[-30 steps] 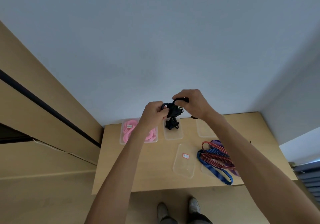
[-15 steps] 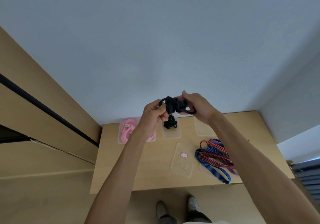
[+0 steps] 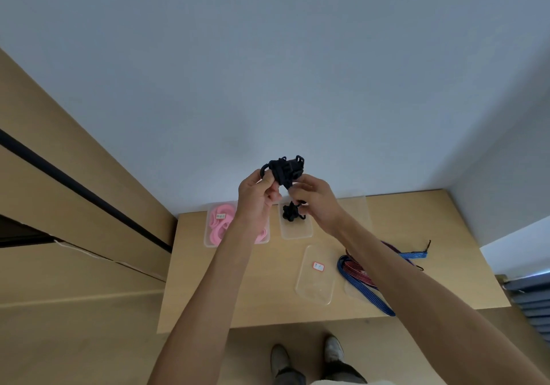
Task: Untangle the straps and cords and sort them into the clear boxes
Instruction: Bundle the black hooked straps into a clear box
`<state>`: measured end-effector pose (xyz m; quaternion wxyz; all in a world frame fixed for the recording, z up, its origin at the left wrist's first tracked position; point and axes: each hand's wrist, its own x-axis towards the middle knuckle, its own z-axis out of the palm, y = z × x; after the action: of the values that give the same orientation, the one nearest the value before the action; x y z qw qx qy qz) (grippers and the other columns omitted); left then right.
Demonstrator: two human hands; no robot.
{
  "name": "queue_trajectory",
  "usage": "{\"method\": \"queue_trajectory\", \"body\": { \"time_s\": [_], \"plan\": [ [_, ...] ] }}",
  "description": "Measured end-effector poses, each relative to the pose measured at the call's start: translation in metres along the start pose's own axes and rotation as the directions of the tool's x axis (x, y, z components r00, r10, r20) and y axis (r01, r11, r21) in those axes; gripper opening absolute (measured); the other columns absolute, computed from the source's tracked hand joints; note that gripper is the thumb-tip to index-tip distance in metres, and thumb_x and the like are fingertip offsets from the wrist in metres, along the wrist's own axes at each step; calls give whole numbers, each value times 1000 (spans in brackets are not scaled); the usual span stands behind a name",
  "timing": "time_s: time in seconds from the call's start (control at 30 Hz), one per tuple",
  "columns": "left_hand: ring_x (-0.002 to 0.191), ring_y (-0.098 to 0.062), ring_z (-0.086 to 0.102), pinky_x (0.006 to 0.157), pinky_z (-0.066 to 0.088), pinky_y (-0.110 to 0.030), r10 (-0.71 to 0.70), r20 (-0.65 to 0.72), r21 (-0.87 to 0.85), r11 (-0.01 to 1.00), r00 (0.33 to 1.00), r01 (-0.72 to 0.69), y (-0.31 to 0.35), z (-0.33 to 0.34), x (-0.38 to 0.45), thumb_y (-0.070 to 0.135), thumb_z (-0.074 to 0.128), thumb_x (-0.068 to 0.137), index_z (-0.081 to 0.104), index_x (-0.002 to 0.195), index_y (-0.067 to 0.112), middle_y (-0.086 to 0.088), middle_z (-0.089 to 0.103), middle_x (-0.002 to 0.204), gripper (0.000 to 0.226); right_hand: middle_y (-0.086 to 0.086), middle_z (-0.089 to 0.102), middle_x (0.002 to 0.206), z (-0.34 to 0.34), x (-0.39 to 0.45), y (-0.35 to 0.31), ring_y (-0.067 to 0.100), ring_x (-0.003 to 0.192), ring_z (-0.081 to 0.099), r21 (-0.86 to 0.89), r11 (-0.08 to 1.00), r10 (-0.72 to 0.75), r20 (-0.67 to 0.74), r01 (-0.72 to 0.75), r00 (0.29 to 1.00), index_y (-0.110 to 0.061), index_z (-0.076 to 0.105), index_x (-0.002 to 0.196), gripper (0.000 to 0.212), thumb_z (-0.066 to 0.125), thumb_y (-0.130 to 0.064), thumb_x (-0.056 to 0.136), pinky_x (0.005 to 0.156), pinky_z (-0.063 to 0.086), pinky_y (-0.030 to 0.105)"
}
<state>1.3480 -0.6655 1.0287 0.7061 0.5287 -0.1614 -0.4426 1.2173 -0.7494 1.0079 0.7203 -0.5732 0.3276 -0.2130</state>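
Light wood table [image 3: 416, 218] against pale wall. Pink straps [image 3: 218, 230] in left clear box [image 3: 208, 243]. Left hand [image 3: 257, 195], right hand [image 3: 315, 200] both pinching black cord bundle [image 3: 285, 169].

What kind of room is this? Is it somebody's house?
Probably a plain indoor room, maybe an office or a bedroom; it is hard to say which. A light wooden table stands in the corner against a bare white wall, with wooden panelling beside it.

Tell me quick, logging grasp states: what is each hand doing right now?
Left hand: pinches the black strap bundle.
Right hand: grips the same bundle's lower end.
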Motion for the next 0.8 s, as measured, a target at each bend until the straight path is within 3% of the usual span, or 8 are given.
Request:
{"method": "queue_trajectory", "body": {
  "time_s": [0.17, 0.23, 0.3, 0.4, 0.47, 0.5, 0.67, 0.8],
  "plan": [
    [52, -11, 39, 50, 34, -20, -8, -27, 36, 999, 1000, 9, 2, -9, 0, 6, 53, 101, 56, 76, 7, -1, 50, 58, 25, -6, 60, 84, 12, 8, -1, 9, 62, 51, -420, 900, -175, -102, 117, 979, -25, 65, 89, 21, 72, -6, 83, 66, 41, 23],
    [52, -11, 40, 51, 35, -21, 10, -29, 38, 999, 1000, -9, 0, -11, 0, 5, 54, 101, 55, 76, 7, -1, 49, 59, 25, -7, 59, 86, 15, 10, 0, 8, 80, 54, -499, 851, -254, -124, 161, 959, -14, 70, 92, 4, 67, -12, 90, 72, 40, 16],
    [53, -12, 43, 53, 39, -22, 72, -40, 97, 993, 997, -67, -1, -10, 0, 5, 55, 100, 57, 75, 7, -2, 52, 59, 25, -11, 55, 76, 18, 10, 1, 6, 78, 51, -539, 824, -294, -140, 176, 946, -7, 69, 80, 18, 64, -17, 95, 68, 38, 13],
    [51, -13, 51, 54, 47, -23, 187, -97, 271, 950, 978, -155, -2, -5, 1, 7, 58, 96, 60, 73, 9, 0, 60, 59, 24, -10, 55, 56, 23, 7, 1, 4, 52, 50, -473, 874, -235, -220, 108, 947, -17, 56, 71, 24, 62, -15, 94, 53, 38, 22],
    [50, -12, 55, 54, 50, -22, 238, -164, 330, 928, 957, -174, -4, -3, 3, 9, 60, 94, 61, 72, 10, 1, 63, 59, 22, -2, 71, 67, 26, 4, -1, 4, 60, 67, -353, 932, -181, -246, 87, 952, -23, 59, 100, 10, 62, -16, 94, 55, 52, 24],
    [50, -12, 56, 54, 50, -23, 262, -190, 351, 918, 946, -184, -5, -4, 4, 10, 60, 93, 61, 72, 10, 2, 64, 59, 21, 3, 74, 73, 28, 2, -2, 9, 66, 71, -294, 953, -150, -245, 74, 958, -21, 53, 110, 18, 62, -17, 95, 59, 56, 27],
    [48, -11, 60, 55, 53, -26, 361, -197, 500, 837, 912, -223, -10, -2, 9, 12, 61, 94, 59, 76, 5, 5, 65, 57, 20, 11, 69, 69, 28, -3, -7, 18, 57, 67, -136, 983, -156, -239, 126, 958, -9, 55, 93, 9, 63, -14, 95, 58, 55, 30],
    [49, -11, 56, 60, 53, -35, 352, -222, 539, 822, 909, -186, -3, -5, 18, 10, 59, 93, 57, 74, 4, 7, 61, 54, 21, 12, 76, 89, 24, -8, -13, 25, 82, 76, -42, 983, -182, -78, 179, 980, -6, 72, 102, 16, 68, -2, 87, 81, 60, 31]
  ]
}}
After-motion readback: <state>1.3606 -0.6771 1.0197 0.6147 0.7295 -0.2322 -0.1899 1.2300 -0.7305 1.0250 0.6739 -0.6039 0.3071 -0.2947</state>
